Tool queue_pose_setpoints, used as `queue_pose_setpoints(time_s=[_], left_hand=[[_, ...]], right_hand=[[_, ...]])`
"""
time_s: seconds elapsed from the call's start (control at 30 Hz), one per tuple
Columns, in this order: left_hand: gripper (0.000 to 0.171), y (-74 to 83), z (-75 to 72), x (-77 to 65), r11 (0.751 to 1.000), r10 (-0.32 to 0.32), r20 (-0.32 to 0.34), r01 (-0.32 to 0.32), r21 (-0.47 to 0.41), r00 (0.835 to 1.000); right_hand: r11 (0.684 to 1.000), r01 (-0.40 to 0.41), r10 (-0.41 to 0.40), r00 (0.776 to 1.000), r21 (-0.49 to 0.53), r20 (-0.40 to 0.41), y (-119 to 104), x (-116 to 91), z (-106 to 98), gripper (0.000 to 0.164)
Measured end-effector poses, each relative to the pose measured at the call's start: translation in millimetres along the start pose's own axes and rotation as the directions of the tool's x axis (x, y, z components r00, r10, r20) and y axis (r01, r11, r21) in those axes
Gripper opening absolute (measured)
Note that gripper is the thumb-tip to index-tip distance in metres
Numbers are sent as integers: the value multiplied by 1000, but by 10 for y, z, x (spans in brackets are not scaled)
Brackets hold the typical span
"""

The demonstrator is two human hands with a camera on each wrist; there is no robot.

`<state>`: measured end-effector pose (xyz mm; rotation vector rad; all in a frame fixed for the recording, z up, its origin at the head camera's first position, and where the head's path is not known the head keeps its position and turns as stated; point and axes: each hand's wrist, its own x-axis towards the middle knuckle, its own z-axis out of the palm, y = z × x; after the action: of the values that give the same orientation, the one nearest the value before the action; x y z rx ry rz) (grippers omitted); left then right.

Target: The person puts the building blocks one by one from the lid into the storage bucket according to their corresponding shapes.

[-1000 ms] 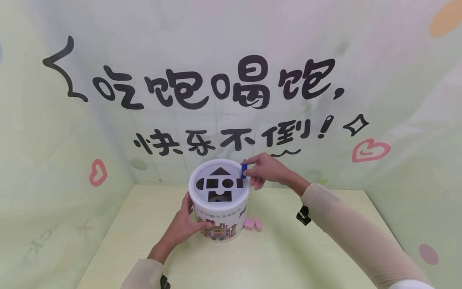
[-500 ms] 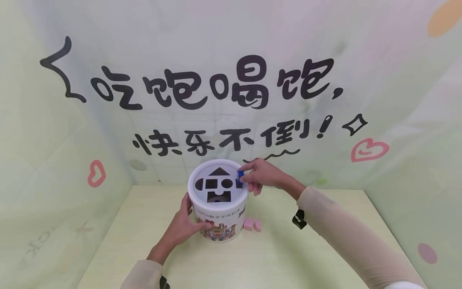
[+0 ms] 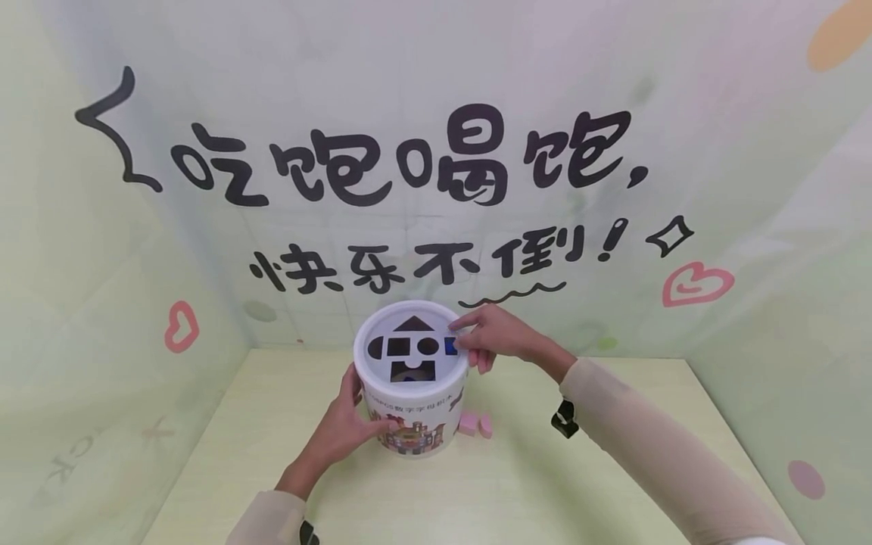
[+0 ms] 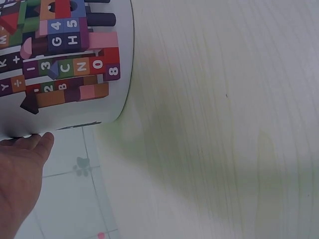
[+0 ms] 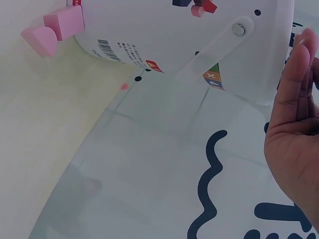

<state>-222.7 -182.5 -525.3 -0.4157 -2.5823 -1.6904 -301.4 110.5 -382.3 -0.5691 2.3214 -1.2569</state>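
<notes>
A white lidded bucket (image 3: 414,409) with shape-cut holes in its lid (image 3: 409,312) stands on the table. My left hand (image 3: 344,424) holds its left side, thumb across the printed front and fingers round the side. A blue block (image 3: 451,347) sits down in the small rectangular hole at the lid's right, its top about level with the hole. Right beside that hole is my right hand (image 3: 500,333), index fingertip and thumb apart at the lid's edge. The right wrist view shows that hand's fingers (image 5: 294,84) extended next to the bucket.
Two pink blocks, one boxy (image 5: 64,22) and one rounded (image 5: 41,41), lie on the table (image 3: 545,469) against the bucket's right side. A white handle strap (image 5: 214,52) hangs on the bucket. A printed backdrop (image 3: 409,68) rises close behind.
The right hand has brought the blue block left from the lid's edge to the rectangular hole, and the block has gone down into it. The left hand keeps its hold on the bucket.
</notes>
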Motion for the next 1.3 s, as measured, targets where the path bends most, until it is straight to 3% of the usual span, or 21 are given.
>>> queue_pose_setpoints(time_s=[0.27,0.7,1.3], left_hand=[[119,-6,-2,-1,1000,8,1,-8,8,1000],[120,5,-4,-4,1000,21,0,-21,0,1000],[120,22,-6,44,1000,14,-2,-14,1,1000]], right_hand=[[1000,-3,5,999,23,-54,95,-44,-50,42],[992,-68,80,990,106,-114,269,-154,-100,42],[977,-134,153,982,164,-108,784,-137,271,40]])
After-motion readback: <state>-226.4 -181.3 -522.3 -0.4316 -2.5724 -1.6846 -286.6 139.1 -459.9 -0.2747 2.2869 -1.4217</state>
